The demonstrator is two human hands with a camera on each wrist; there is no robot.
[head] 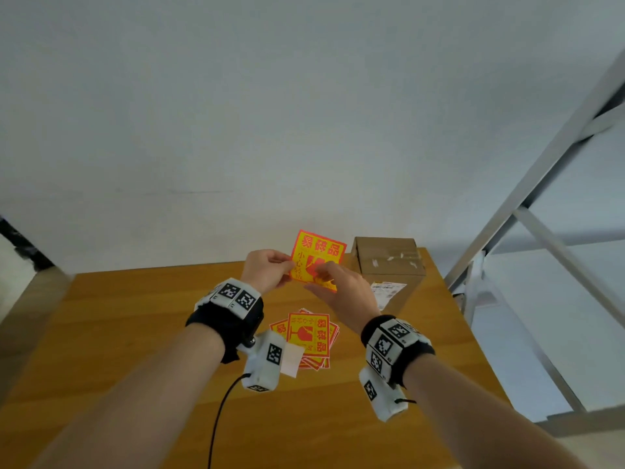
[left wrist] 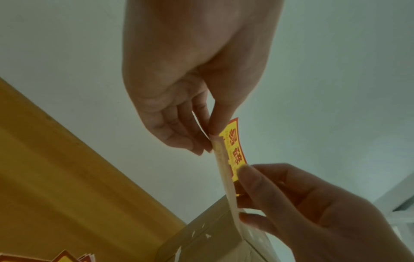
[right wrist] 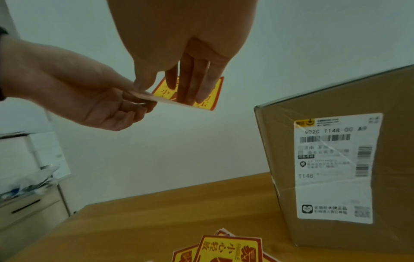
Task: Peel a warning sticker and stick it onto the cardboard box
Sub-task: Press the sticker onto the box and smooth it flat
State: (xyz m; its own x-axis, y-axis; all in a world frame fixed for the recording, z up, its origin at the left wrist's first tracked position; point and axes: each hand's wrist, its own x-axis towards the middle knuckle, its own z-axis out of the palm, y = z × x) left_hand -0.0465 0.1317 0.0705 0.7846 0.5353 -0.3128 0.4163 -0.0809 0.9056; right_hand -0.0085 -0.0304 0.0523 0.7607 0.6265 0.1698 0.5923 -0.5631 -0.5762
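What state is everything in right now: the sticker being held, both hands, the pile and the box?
Warning sticker: held up above the table, not yet on the box.
Left hand: pinches the sticker's left edge.
Right hand: fingers on the sticker's lower right part.
Sticker pile: lying loose on the table.
Cardboard box: taped shut, standing upright.

The person is wearing no sleeves; both forearms are showing bare. The left hand (head: 267,270) is carrying a black wrist strap (head: 223,328) with a white block on top, and black-and-white square markers are sitting on this block. A white camera housing (head: 263,363) is hanging under this wrist, and a thin black cable (head: 220,421) is running out of it. The right hand (head: 345,292) is wearing the same black strap, marker blocks and white housing (head: 380,396).
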